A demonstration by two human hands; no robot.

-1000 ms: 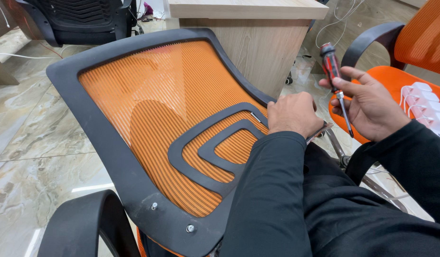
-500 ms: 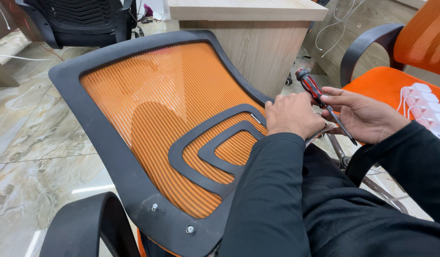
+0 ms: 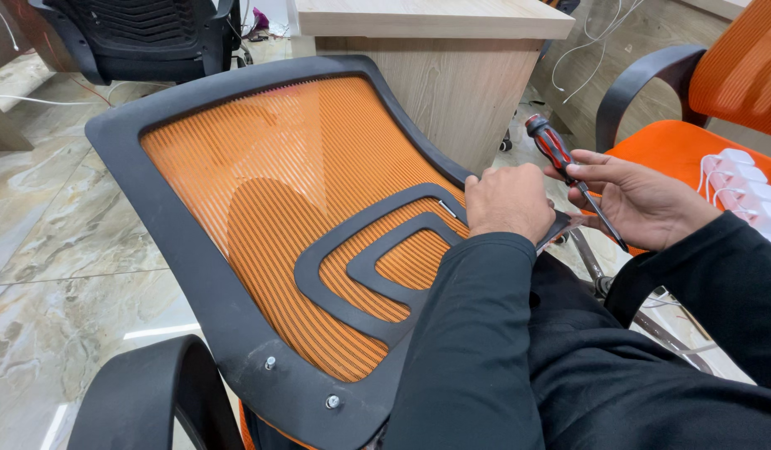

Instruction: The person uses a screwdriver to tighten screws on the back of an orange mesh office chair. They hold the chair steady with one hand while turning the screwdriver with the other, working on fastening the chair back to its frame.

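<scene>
An orange mesh chair back (image 3: 260,192) with a black frame lies tilted across my lap. My left hand (image 3: 509,202) is closed in a fist on the right end of its black lumbar piece (image 3: 377,258); a small metal part pokes out beside the fingers. My right hand (image 3: 644,200) holds a screwdriver (image 3: 556,154) with a red and black handle, its handle pointing up and left, its thin shaft running down to the right past the fingers. Two screws (image 3: 270,362) sit in the frame's lower edge.
A black armrest (image 3: 144,400) curves at the bottom left. An orange chair (image 3: 719,108) with white power strips (image 3: 748,187) on its seat stands at the right. Behind are a wooden desk (image 3: 435,50), a black mesh chair (image 3: 144,37) and a marble floor (image 3: 44,225).
My right hand has swung the screwdriver from upright to a slant, handle up-left, and drawn it closer to my left hand. The left hand stays on the lumbar piece.
</scene>
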